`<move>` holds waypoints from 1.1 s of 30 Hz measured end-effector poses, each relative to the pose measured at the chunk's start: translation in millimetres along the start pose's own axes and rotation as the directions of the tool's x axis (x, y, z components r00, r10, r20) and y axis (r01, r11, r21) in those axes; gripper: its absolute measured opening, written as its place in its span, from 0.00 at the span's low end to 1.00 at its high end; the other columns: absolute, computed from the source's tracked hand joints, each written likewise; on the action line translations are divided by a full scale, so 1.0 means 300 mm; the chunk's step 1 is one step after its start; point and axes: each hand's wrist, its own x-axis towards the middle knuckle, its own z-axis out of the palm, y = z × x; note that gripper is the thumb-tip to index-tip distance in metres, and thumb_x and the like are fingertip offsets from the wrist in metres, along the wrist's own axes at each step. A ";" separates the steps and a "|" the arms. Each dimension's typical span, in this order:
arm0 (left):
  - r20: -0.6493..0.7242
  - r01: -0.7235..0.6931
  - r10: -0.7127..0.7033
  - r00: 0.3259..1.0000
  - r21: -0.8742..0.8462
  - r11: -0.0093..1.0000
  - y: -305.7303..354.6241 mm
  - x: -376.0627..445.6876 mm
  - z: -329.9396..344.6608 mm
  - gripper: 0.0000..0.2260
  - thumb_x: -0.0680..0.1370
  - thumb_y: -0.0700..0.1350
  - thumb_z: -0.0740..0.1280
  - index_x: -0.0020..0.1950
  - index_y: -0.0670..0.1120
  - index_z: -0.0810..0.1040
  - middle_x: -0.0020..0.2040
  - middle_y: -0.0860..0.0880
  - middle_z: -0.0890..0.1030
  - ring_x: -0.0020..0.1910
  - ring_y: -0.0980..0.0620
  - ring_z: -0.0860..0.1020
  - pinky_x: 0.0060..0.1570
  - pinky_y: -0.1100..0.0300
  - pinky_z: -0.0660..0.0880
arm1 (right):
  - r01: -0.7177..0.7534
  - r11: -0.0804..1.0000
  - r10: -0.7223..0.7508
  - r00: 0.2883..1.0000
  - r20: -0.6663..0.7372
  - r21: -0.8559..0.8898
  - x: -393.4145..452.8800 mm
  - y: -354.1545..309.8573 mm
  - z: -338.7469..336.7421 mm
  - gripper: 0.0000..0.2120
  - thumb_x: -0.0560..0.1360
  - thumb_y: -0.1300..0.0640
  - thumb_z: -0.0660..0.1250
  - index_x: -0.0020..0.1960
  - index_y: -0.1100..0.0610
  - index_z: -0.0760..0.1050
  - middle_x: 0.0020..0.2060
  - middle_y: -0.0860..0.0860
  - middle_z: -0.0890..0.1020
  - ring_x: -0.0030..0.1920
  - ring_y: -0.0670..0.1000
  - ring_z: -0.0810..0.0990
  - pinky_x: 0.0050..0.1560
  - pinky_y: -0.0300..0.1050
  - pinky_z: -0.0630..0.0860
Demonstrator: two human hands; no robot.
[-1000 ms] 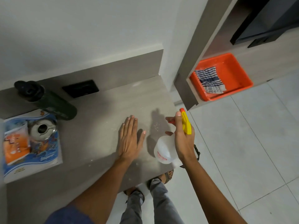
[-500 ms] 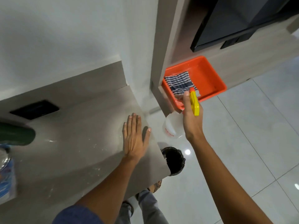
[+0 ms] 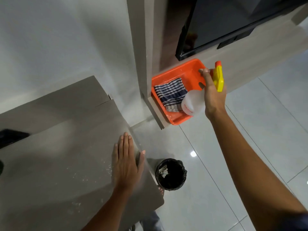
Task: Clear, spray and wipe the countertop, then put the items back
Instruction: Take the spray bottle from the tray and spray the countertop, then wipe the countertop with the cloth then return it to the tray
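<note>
The grey countertop (image 3: 63,164) fills the lower left, speckled with white droplets or crumbs near its right edge. My left hand (image 3: 126,162) lies flat and open on that edge. My right hand (image 3: 212,90) grips a white spray bottle (image 3: 193,101) with a yellow and orange trigger head, holding it over the orange tray (image 3: 176,73). A blue and white striped cloth (image 3: 170,92) lies folded inside the tray, on a low ledge to the right of the counter.
A black bin (image 3: 170,174) with a bag liner stands on the white tiled floor just right of the counter. A black screen (image 3: 233,22) hangs above the tray. A dark socket plate (image 3: 11,136) sits on the counter's back panel at far left.
My right hand has carried the spray bottle from above the counter rightward to over the orange tray. The view has swung right; the bottle and packets at the left have left the frame.
</note>
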 end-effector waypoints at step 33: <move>0.019 -0.021 0.021 1.000 0.027 0.999 0.003 0.017 -0.008 0.38 0.88 0.63 0.55 0.89 0.38 0.54 0.90 0.41 0.54 0.90 0.42 0.54 0.88 0.39 0.58 | 0.112 0.986 -0.132 0.977 -0.167 -0.127 0.118 0.293 0.036 0.14 0.82 0.53 0.73 0.43 0.59 0.74 0.37 0.54 0.75 0.39 0.47 0.73 0.45 0.51 0.76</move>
